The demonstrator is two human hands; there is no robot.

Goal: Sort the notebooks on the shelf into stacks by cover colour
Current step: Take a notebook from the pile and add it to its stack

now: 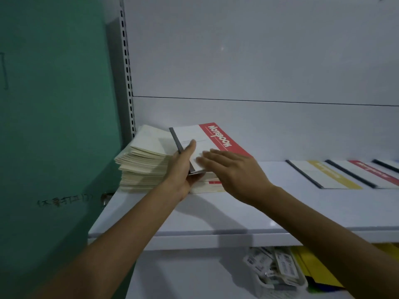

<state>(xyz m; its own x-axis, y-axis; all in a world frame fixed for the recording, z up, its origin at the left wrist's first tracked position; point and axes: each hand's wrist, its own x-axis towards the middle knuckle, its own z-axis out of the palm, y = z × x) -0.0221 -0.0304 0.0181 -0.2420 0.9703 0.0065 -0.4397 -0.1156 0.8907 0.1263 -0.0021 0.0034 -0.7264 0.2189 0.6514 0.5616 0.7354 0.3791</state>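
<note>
Shelf (216,212): red notebook (218,138) gripped by left hand (181,168)

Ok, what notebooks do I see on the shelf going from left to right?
Cream notebook stack → red notebook gripped by the left hand → yellow-banded notebook lying flat → red-banded notebook lying flat.

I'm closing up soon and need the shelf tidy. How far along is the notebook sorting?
Early, it seems. Done: a yellow notebook and a red notebook lie apart on the right of the shelf. In hand: the left-hand grip holds a second red notebook by its spine above the pile; the right-hand grip is open over its cover. Left: the thick pile at the left end, covers mostly hidden.
</note>
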